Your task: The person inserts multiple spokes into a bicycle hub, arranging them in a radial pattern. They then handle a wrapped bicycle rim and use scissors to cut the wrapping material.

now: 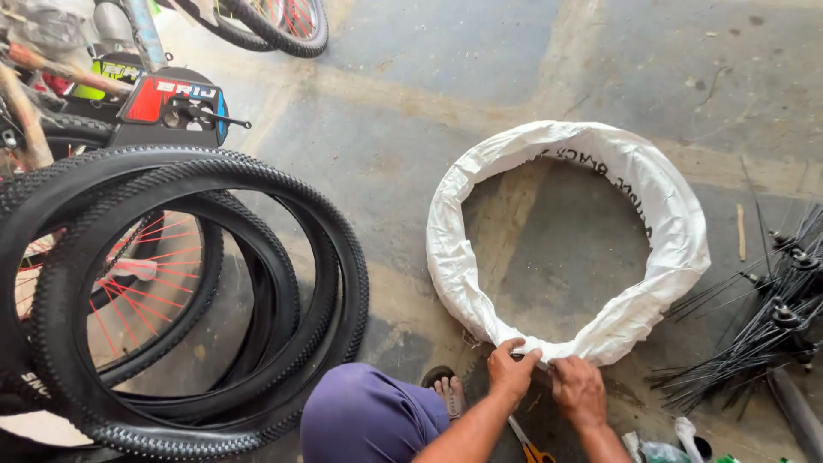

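Now, head view: one camera, looking down.
Wrapped ring (677, 249): white sacking hoop flat on floor, centre-right.
Left hand (512, 370): grip closed, pinching wrap's near edge.
Right hand (579, 390): grip closed beside it.
Risk: scissors (533, 447) beneath forearms may nick skin; spokes (754, 339) at right could snag the wrap.

stained grey concrete floor (480, 77), daylight

Free room, as we see it: bare floor (480, 77) beyond and inside the white wrapped ring (677, 249). To our left, stacked black tyres (197, 309) and a bicycle (163, 99) close that side. To our right, a bundle of black spokes (763, 326) blocks. Near our knee (369, 416), a sandalled foot (444, 387) and scissors (531, 446) crowd the hands.
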